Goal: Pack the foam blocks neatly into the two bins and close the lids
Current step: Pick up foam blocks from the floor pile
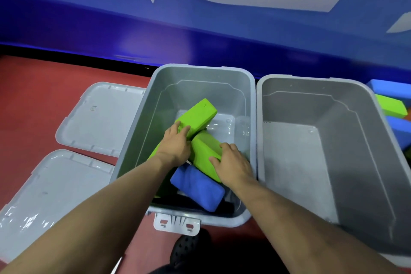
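Blue wall [66, 18] with big white shapes painted on it fills the whole back, and under it is a red floor [33, 100]. Two grey plastic bins sit side by side on that floor, rims pretty much touching. Right bin [378, 162] has nothing visible inside it. Left bin [155, 87] has a few foam blocks tossed in at odd angles, not lined up at all, plus a latch [176, 226] hanging off its near rim.

Both lids are off and lying flat on the floor to the left of the bins: near lid [51, 191] closer to the person, far lid [100, 115] just behind it.

Both arms reach down into the left bin. Left hand [176, 144] grips the near end of the upper green block [198, 115], which is tilted up toward the back wall of the bin. Right hand [231, 162] has its fingers curled over the edge of the lower green block [204, 149], which leans under the first one. A blue block [198, 189] lies below both, near the front wall.

More blue and green blocks [391, 104] are piled on the floor past the right bin, partly cut off by the frame edge. A black perforated shoe [186, 249] shows at the bottom.
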`<state>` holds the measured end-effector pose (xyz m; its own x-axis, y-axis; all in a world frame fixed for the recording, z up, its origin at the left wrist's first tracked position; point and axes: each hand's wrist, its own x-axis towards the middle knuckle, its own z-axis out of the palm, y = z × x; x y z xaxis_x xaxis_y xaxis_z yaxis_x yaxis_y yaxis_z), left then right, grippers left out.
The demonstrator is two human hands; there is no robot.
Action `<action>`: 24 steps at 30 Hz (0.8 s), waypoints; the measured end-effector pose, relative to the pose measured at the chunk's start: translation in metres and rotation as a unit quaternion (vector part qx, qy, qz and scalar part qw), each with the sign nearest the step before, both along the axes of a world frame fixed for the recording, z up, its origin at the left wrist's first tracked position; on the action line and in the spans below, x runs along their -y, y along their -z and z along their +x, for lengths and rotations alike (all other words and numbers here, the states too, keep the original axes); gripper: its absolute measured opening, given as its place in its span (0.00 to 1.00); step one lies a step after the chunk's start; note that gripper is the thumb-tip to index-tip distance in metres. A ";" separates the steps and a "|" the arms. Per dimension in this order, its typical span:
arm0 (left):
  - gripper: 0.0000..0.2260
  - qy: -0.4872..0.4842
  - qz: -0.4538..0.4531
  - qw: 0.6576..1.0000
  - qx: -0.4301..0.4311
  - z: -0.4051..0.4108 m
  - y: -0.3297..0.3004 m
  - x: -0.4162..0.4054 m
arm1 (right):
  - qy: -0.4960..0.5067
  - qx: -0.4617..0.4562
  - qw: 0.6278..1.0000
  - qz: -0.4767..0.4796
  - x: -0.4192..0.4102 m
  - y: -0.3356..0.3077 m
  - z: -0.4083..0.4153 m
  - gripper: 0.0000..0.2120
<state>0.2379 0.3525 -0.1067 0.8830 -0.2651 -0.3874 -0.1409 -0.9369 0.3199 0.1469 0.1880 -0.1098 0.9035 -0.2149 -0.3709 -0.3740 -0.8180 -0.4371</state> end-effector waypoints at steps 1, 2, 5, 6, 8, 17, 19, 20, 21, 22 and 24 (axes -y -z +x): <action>0.26 -0.002 -0.006 1.000 0.008 -0.003 -0.004 0.000 | -0.007 0.007 1.000 -0.004 0.002 -0.006 -0.001 0.25; 0.25 -0.009 -0.015 1.000 0.016 -0.007 -0.008 0.001 | -0.013 0.015 1.000 -0.009 0.005 -0.013 -0.004 0.25; 0.24 -0.024 -0.055 0.997 0.040 -0.024 -0.027 0.010 | -0.041 0.035 0.998 -0.021 0.019 -0.035 -0.016 0.27; 0.24 -0.020 -0.067 0.996 0.047 -0.030 -0.035 0.016 | -0.059 0.043 0.997 -0.025 0.026 -0.042 -0.021 0.28; 0.24 0.010 -0.087 0.994 0.059 -0.045 -0.053 0.030 | -0.096 0.061 0.993 -0.029 0.043 -0.060 -0.031 0.30; 0.27 0.144 -0.162 0.971 0.106 -0.114 -0.129 0.134 | -0.083 0.111 0.988 -0.069 0.151 -0.134 -0.116 0.34; 0.27 0.162 -0.184 0.965 0.092 -0.137 -0.142 0.166 | -0.039 0.112 0.990 -0.070 0.181 -0.145 -0.146 0.34; 0.27 0.172 -0.190 0.963 0.083 -0.149 -0.147 0.182 | -0.017 0.111 0.991 -0.072 0.196 -0.149 -0.163 0.35; 0.27 0.182 -0.195 0.961 0.075 -0.162 -0.151 0.198 | 0.003 0.106 0.991 -0.075 0.212 -0.152 -0.180 0.35; 0.27 0.190 -0.198 0.959 0.064 -0.175 -0.154 0.213 | 0.019 0.101 0.991 -0.081 0.228 -0.153 -0.198 0.36; 0.28 0.208 -0.198 0.957 0.039 -0.201 -0.159 0.245 | 0.053 0.084 0.991 -0.086 0.258 -0.154 -0.230 0.38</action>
<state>0.0374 0.1071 0.0518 0.6915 -0.7122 -0.1211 -0.5129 -0.6021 0.6119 -0.0835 -0.0703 0.0441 0.9182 -0.3591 -0.1674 -0.3960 -0.8460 -0.3571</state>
